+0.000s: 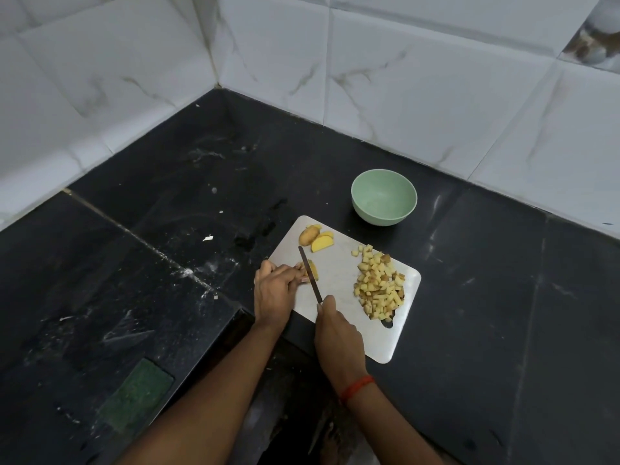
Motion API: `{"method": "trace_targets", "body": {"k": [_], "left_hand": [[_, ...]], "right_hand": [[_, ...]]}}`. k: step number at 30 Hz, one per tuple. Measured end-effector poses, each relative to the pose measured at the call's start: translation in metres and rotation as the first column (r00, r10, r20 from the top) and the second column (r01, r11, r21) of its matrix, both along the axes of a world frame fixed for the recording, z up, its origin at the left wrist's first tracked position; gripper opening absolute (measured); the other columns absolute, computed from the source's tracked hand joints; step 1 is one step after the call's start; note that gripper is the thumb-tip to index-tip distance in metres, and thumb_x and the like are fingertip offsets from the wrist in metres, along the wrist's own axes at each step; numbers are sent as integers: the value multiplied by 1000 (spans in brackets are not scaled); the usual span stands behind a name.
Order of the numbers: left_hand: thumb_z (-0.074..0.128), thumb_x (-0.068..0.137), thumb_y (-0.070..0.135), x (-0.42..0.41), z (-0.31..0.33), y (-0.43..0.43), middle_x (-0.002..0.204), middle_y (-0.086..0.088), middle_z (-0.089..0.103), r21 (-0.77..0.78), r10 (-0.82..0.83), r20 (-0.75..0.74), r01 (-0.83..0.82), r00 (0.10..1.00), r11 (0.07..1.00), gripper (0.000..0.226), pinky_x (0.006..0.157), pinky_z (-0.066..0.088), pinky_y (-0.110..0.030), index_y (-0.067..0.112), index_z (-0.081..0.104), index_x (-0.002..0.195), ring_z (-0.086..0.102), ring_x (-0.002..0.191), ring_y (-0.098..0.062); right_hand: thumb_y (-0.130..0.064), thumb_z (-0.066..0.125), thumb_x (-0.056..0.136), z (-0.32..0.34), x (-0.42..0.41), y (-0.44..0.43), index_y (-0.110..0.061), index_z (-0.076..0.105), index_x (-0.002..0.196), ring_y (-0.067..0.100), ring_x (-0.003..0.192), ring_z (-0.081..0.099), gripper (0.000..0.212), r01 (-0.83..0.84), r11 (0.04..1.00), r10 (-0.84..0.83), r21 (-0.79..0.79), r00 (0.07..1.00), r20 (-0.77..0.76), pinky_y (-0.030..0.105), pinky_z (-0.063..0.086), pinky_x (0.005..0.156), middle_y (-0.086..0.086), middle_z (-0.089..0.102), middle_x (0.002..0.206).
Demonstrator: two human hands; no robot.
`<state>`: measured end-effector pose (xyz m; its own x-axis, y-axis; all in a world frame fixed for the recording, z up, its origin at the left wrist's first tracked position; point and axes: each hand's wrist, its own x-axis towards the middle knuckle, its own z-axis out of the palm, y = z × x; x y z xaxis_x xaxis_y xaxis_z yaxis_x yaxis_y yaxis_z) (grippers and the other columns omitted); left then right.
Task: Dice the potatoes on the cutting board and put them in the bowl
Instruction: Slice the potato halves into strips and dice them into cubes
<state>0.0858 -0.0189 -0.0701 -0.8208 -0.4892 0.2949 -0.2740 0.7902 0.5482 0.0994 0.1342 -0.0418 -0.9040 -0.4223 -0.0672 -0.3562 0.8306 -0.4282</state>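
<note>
A white cutting board (349, 263) lies on the black counter. My left hand (273, 290) holds a potato slice (312, 270) down at the board's left edge with curled fingertips. My right hand (337, 333) grips a knife (310, 278) whose dark blade lies across that slice. A pile of diced potato (379, 285) covers the board's right side. An unpeeled potato piece (308, 235) and two cut slices (322, 244) sit at the board's far corner. The pale green bowl (384, 197) stands empty just beyond the board.
White marble-look tiled walls (436, 78) meet in a corner behind the black counter (167, 196). A green scouring pad (137, 394) lies at the near left. Small white scraps (208, 238) dot the counter left of the board.
</note>
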Motion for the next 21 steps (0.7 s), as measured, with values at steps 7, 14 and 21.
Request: {"method": "trace_targets", "body": {"k": [7,14,21], "left_hand": [[71,91,27,0,4,1,77,13,69,28,5,8,-5,1000,1000,12,72,44,-38,21,77,82,39,77,-14],[70,93,29,-2,-1,-3,76,15,66,92,-7,26,4,1000,996,15,74,49,-44,20,76,83,40,80,-12],[71,93,23,-2,2,-3,70,18,59,122,-46,-11,47,999,991,13,75,49,-45,23,76,81,41,79,-14]], "right_hand": [[-19,37,104,2,-3,1,-19,39,114,24,57,58,10,-43,996,42,76,999,16,33,40,50,2,62,78],[-13,36,102,5,-17,-5,-14,39,129,29,65,61,27,-90,992,88,84,996,24,36,41,55,6,62,84],[-14,31,105,11,-29,-26,-13,29,145,31,82,67,40,-119,981,121,151,993,-6,36,44,64,11,65,100]]}}
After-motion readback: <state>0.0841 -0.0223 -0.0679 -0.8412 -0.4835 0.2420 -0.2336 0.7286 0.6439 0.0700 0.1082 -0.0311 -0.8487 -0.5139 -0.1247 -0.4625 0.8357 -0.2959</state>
